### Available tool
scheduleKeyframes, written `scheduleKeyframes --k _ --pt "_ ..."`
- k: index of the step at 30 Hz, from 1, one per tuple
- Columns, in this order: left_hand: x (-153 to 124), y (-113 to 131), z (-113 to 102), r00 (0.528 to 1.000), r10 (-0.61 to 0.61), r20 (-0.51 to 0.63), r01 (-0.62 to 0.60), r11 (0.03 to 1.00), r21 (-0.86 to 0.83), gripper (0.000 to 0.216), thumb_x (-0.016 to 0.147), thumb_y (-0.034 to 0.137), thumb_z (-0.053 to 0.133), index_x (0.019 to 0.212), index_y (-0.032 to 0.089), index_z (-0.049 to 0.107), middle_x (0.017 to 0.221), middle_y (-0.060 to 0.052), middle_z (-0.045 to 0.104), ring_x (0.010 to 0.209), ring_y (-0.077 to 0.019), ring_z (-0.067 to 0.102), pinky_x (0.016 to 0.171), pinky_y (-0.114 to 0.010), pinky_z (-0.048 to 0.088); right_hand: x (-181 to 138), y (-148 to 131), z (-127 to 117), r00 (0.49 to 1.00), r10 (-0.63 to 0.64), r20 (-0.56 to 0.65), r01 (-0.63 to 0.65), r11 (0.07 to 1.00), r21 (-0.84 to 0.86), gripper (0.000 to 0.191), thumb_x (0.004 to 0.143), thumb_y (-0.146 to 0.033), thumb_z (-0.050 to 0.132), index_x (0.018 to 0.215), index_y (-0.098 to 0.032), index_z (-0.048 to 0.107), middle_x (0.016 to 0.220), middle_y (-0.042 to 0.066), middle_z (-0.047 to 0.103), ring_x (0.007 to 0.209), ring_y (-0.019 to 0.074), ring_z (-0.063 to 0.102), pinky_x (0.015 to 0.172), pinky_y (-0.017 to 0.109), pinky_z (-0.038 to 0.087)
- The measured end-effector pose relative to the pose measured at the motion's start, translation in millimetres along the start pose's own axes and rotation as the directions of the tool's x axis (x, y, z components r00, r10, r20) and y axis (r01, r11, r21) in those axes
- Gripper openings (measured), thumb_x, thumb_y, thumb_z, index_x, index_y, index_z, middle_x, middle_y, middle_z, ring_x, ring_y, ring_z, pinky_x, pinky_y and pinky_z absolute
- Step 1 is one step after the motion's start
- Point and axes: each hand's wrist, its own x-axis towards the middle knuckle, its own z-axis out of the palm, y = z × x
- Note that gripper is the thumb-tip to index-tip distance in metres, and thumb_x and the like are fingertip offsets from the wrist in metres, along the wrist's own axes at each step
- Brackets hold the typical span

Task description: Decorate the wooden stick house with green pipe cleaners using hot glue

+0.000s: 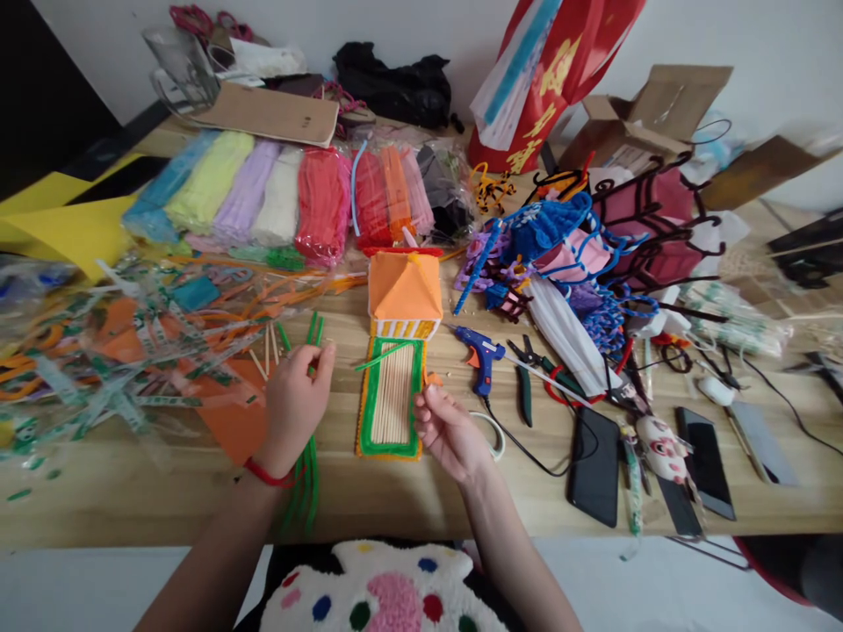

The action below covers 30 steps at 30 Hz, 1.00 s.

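Note:
My left hand (294,404) is closed on green pipe cleaners (314,333); their ends stick up past my fingers and trail down under my wrist. My right hand (448,430) is curled loosely beside the model's lower right edge, and whether it holds anything is hidden. Between my hands lies a small craft house (403,294) with an orange roof. In front of the house lies a panel of wooden sticks (393,399) framed in green and orange pipe cleaner. One loose green pipe cleaner (382,355) lies across its top.
A blue glue gun (483,358), pliers (525,386), two phones (594,465) and a pile of pipe-cleaner crafts (572,237) fill the right side. Bags of coloured pipe cleaners (283,197) line the back. Plastic wrappers and orange sheets (125,351) cover the left.

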Motion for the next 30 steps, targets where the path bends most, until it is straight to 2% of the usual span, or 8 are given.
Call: scheduleKeyframes --k 4,7,15,18,20,22,25,30 --pt "3.4 -6.3 -2.9 0.998 -0.049 -0.031 0.048 0.999 -0.024 0.02 0.088 0.038 0.053 0.083 0.019 0.058 0.072 -0.002 0.059 0.064 -0.0153 0.053 0.06 -0.026 0.038 1.6 -4.9 -10.9 0.99 -0.093 -0.104 0.083 0.992 -0.095 0.024 0.055 -0.022 0.087 0.064 -0.015 0.065 0.067 -0.001 0.065 0.054 0.0035 0.055 0.048 0.009 0.047" --pt "4.5 -8.4 -1.9 0.998 -0.062 -0.025 0.06 0.995 -0.086 0.021 0.086 0.038 0.056 0.095 0.019 0.059 0.084 -0.004 0.063 0.071 -0.0156 0.058 0.066 -0.027 0.044 0.6 -10.1 -20.1 0.977 -0.147 -0.155 0.129 0.984 -0.121 0.024 0.053 -0.021 0.087 0.06 -0.015 0.065 0.069 0.0 0.068 0.055 0.0037 0.058 0.05 0.008 0.049" --pt "-2.4 2.2 1.6 0.997 -0.029 -0.076 0.018 0.99 -0.142 0.018 0.084 0.034 0.059 0.092 0.018 0.061 0.083 -0.003 0.066 0.076 -0.0149 0.062 0.07 -0.026 0.048 -3.2 -17.2 -35.1 0.962 -0.209 -0.174 0.194 0.976 -0.099 0.021 0.056 -0.018 0.086 0.065 -0.016 0.067 0.072 0.0 0.07 0.06 0.006 0.064 0.052 0.008 0.053" --pt "-12.1 18.8 5.4 0.993 0.116 0.035 -0.108 0.976 -0.187 0.014 0.087 0.031 0.057 0.087 0.019 0.063 0.08 -0.001 0.067 0.072 -0.0135 0.062 0.07 -0.026 0.048 -3.6 -20.9 -35.9 0.959 -0.219 -0.178 0.205 0.974 -0.095 0.023 0.056 -0.018 0.086 0.068 -0.015 0.066 0.074 0.001 0.071 0.061 0.0073 0.066 0.053 0.009 0.054" --pt "-21.0 31.2 12.0 0.965 0.216 0.146 -0.173 0.95 -0.259 0.013 0.088 0.029 0.054 0.088 0.02 0.063 0.082 -0.002 0.067 0.076 -0.0141 0.062 0.073 -0.027 0.049 -3.7 -23.2 -36.8 0.958 -0.222 -0.181 0.205 0.973 -0.107 0.023 0.058 -0.018 0.085 0.07 -0.016 0.065 0.074 0.001 0.071 0.061 0.008 0.066 0.053 0.011 0.054" --pt "-29.8 41.7 20.7 0.937 0.292 0.19 -0.227 0.925 -0.304 0.012 0.088 0.025 0.053 0.09 0.02 0.064 0.087 -0.003 0.067 0.085 -0.0159 0.062 0.081 -0.03 0.049 -3.9 -24.9 -38.4 0.957 -0.219 -0.19 0.199 0.973 -0.121 0.022 0.06 -0.019 0.083 0.071 -0.016 0.064 0.075 0.001 0.07 0.061 0.008 0.065 0.054 0.012 0.054" --pt "-38.2 51.3 31.3 0.94 0.26 0.222 -0.17 0.919 -0.357 0.014 0.089 0.022 0.052 0.093 0.02 0.064 0.09 -0.004 0.064 0.086 -0.0154 0.061 0.081 -0.029 0.05 -4.6 -26.3 -40.6 0.959 -0.222 -0.175 0.202 0.971 -0.126 0.021 0.065 -0.023 0.08 0.071 -0.017 0.061 0.07 0.0 0.067 0.056 0.0062 0.06 0.05 0.012 0.05" --pt "-35.7 52.4 29.4 0.963 0.157 0.217 -0.076 0.938 -0.339 0.012 0.089 0.022 0.052 0.09 0.021 0.064 0.086 -0.002 0.06 0.082 -0.0138 0.06 0.078 -0.026 0.049 -6.4 -26.8 -37.2 0.96 -0.28 -0.029 0.27 0.945 -0.185 0.025 0.07 -0.025 0.074 0.067 -0.019 0.05 0.057 -0.005 0.05 0.046 0.0042 0.04 0.041 0.014 0.034"
